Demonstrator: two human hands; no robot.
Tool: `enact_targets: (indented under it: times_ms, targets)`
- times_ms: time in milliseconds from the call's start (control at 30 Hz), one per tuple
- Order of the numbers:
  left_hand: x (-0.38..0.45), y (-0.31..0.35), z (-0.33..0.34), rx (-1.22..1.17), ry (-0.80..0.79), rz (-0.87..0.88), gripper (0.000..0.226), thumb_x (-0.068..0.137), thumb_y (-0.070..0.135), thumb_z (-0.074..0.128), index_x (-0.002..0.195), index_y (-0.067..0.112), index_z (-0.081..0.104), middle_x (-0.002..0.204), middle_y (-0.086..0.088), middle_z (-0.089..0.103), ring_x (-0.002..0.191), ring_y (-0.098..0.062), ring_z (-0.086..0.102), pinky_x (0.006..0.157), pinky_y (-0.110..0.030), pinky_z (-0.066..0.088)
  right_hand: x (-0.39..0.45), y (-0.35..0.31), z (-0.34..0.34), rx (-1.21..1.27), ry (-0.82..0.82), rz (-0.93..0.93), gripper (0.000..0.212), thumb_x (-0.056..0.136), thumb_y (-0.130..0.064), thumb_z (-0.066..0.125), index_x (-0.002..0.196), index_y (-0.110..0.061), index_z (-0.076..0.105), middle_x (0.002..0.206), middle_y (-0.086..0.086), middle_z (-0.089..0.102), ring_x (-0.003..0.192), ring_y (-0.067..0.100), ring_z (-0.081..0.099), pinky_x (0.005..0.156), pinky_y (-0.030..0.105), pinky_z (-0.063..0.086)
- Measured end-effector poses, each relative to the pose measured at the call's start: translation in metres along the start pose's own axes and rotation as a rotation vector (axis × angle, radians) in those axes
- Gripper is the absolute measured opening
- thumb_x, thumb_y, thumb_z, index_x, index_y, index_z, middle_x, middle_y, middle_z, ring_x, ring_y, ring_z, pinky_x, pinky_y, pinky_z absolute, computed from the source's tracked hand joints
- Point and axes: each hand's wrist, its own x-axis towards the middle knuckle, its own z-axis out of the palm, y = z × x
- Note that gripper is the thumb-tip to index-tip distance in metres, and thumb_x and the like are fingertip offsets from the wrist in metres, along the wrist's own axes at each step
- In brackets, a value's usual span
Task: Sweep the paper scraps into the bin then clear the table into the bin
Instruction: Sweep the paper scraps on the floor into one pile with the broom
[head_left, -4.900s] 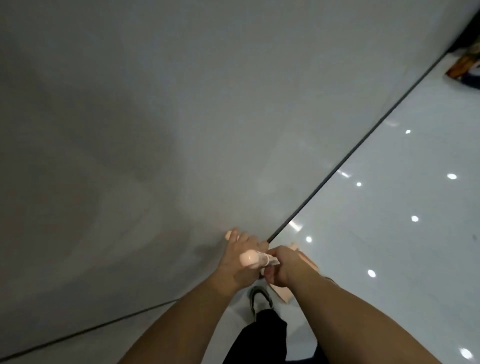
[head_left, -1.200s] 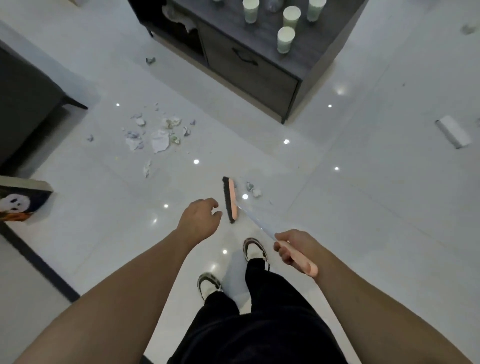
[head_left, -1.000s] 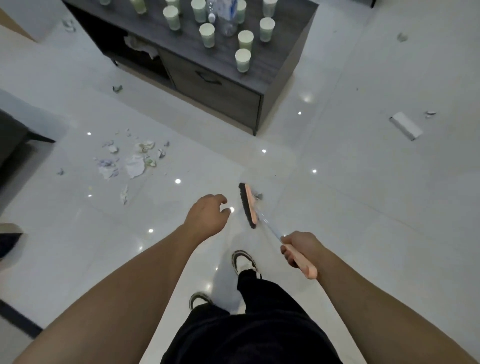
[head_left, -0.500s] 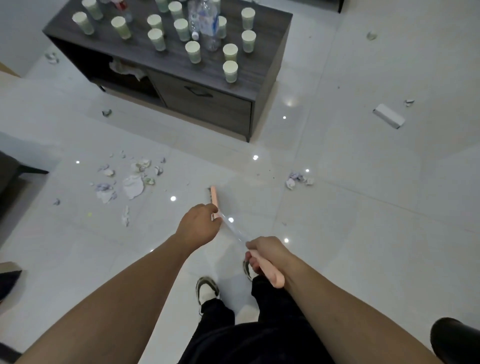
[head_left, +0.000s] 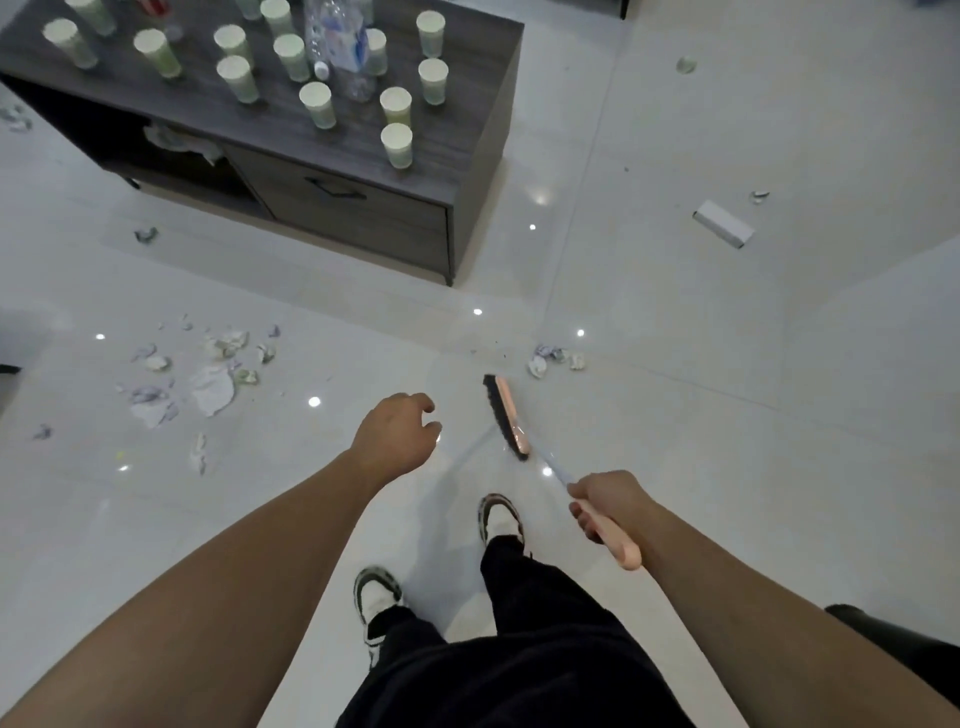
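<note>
My right hand (head_left: 605, 501) grips the pink handle of a broom whose pink-and-black head (head_left: 505, 415) rests on the white floor ahead of my feet. A small clump of paper scraps (head_left: 553, 357) lies just beyond the broom head. A larger scatter of paper scraps (head_left: 202, 379) is spread on the floor to the left. My left hand (head_left: 397, 436) hovers free over the floor, left of the broom head, fingers loosely curled and holding nothing. A dark wooden table (head_left: 457, 156) at the top carries several paper cups (head_left: 397, 145) and a plastic bottle (head_left: 350, 52).
A white box (head_left: 723, 223) lies on the floor at the right, with small scraps (head_left: 759, 196) near it. A crumpled scrap (head_left: 145, 235) sits by the table's front. Crumpled paper (head_left: 179, 139) fills the table's open shelf. A dark object (head_left: 904, 649) is at the lower right edge.
My left hand has let go of the broom shaft and moved left. The broom head swung right, toward the small clump of scraps. The view has tilted up from the wall to the room.
</note>
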Motion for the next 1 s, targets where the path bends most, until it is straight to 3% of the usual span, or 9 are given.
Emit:
enact_targets:
  times_ms: [133, 267, 400, 533, 633, 733, 1000]
  targets:
    - [0.014, 0.047, 0.003, 0.005, -0.011, 0.069, 0.039, 0.093, 0.033, 0.054, 0.128, 0.017, 0.059, 0.121, -0.004, 0.06, 0.108, -0.021, 0.056, 0.088, -0.029, 0.042, 0.011, -0.016, -0.023, -0.043, 0.081, -0.075, 0.009, 0.087, -0.001, 0.053, 0.081, 0.0, 0.059, 0.06, 0.01, 0.053, 0.034, 0.015, 0.042, 0.042, 0.022, 0.038]
    - [0.025, 0.069, -0.007, 0.038, 0.016, 0.108, 0.037, 0.093, 0.033, 0.054, 0.126, 0.019, 0.06, 0.118, -0.002, 0.061, 0.103, -0.018, 0.057, 0.083, -0.026, 0.04, 0.009, -0.041, -0.023, 0.046, 0.05, -0.09, 0.013, 0.086, -0.001, 0.052, 0.073, -0.004, 0.053, 0.053, 0.007, 0.05, 0.032, 0.015, 0.04, 0.041, 0.021, 0.036]
    - [0.035, 0.072, -0.018, 0.042, 0.041, 0.065, 0.036, 0.093, 0.034, 0.054, 0.126, 0.02, 0.059, 0.12, -0.001, 0.06, 0.104, -0.019, 0.057, 0.083, -0.027, 0.04, 0.003, -0.065, -0.005, 0.17, -0.125, -0.056, 0.004, 0.092, -0.005, 0.056, 0.088, -0.004, 0.057, 0.062, 0.009, 0.05, 0.041, 0.014, 0.038, 0.038, 0.02, 0.032]
    - [0.035, 0.064, -0.022, 0.055, 0.04, 0.012, 0.035, 0.094, 0.034, 0.054, 0.125, 0.021, 0.06, 0.119, -0.001, 0.061, 0.103, -0.019, 0.057, 0.083, -0.027, 0.041, 0.012, -0.089, 0.016, 0.286, -0.358, 0.011, 0.017, 0.097, -0.009, 0.054, 0.108, 0.003, 0.056, 0.068, 0.011, 0.052, 0.04, 0.012, 0.042, 0.035, 0.019, 0.036]
    - [0.03, 0.057, -0.019, 0.059, 0.046, 0.016, 0.035, 0.093, 0.034, 0.057, 0.125, 0.02, 0.06, 0.118, -0.001, 0.062, 0.104, -0.02, 0.059, 0.088, -0.03, 0.044, 0.03, -0.109, 0.023, 0.41, -0.488, 0.11, 0.012, 0.1, -0.009, 0.044, 0.105, 0.001, 0.049, 0.07, 0.011, 0.05, 0.036, 0.01, 0.043, 0.032, 0.016, 0.039]
    - [0.03, 0.053, -0.016, 0.067, 0.044, 0.017, 0.034, 0.093, 0.034, 0.057, 0.125, 0.021, 0.06, 0.118, -0.001, 0.061, 0.105, -0.019, 0.059, 0.089, -0.03, 0.044, 0.049, -0.116, 0.018, 0.483, -0.448, 0.135, 0.014, 0.101, -0.007, 0.041, 0.11, 0.002, 0.047, 0.074, 0.013, 0.05, 0.037, 0.011, 0.044, 0.032, 0.016, 0.041]
    - [0.053, 0.083, -0.013, 0.053, -0.034, 0.069, 0.037, 0.094, 0.035, 0.054, 0.128, 0.021, 0.057, 0.119, 0.0, 0.059, 0.106, -0.018, 0.056, 0.088, -0.028, 0.041, 0.047, -0.106, -0.042, 0.57, -0.063, 0.024, 0.036, 0.097, 0.0, 0.048, 0.133, 0.006, 0.047, 0.095, 0.02, 0.051, 0.053, 0.017, 0.048, 0.034, 0.016, 0.043]
